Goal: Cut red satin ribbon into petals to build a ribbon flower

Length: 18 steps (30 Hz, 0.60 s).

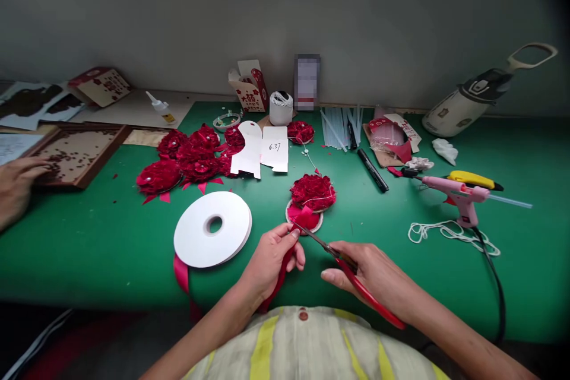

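While the left hand [272,255] pinches a strip of red satin ribbon [285,267] low centre of frame, the right hand [371,276] grips red-handled scissors [351,276], blades at the ribbon near the red fabric flower on its round disc [312,199]. Cutting step; next needs a clean snip, ribbon taut.

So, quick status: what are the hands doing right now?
Left hand pinching red ribbon. Right hand holding red-handled scissors, blades at the ribbon. Half-made ribbon flower just beyond. Ribbon spool left, another person's hand far left, clear.
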### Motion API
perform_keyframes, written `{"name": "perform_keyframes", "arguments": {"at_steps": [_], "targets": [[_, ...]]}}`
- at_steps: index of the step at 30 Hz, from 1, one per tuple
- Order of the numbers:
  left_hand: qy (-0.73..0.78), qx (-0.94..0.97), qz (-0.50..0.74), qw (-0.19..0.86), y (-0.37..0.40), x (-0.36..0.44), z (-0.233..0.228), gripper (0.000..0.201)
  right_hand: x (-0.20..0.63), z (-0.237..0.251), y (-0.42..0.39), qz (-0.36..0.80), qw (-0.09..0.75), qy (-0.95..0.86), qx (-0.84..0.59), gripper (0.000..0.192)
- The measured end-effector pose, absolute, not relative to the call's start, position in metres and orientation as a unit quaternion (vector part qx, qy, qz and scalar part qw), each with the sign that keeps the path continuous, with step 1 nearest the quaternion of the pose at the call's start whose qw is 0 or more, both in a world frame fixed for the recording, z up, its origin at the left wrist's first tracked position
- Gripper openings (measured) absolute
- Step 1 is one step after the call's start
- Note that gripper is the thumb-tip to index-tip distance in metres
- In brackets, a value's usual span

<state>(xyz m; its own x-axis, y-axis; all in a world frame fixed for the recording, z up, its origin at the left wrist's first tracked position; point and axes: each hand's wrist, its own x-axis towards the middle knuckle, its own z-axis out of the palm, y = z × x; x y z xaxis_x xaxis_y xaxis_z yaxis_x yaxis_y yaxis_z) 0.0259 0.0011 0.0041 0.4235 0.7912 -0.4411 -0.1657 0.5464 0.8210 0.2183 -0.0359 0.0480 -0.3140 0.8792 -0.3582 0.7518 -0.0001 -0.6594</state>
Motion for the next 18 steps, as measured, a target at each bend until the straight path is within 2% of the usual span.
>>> {"name": "perform_keyframes", "arguments": {"at_steps": [12, 18], "targets": [[0.437, 0.34, 0.278, 0.785, 0.007, 0.024, 0.007, 0.029, 0.222, 0.035, -0.037, 0.439, 0.08, -0.677, -0.586, 0.038], [0.443, 0.329, 0.264, 0.791, 0.009, 0.022, 0.003, 0.024, 0.225, 0.029, -0.034, 0.434, 0.055, -0.685, -0.582, 0.045]]}}
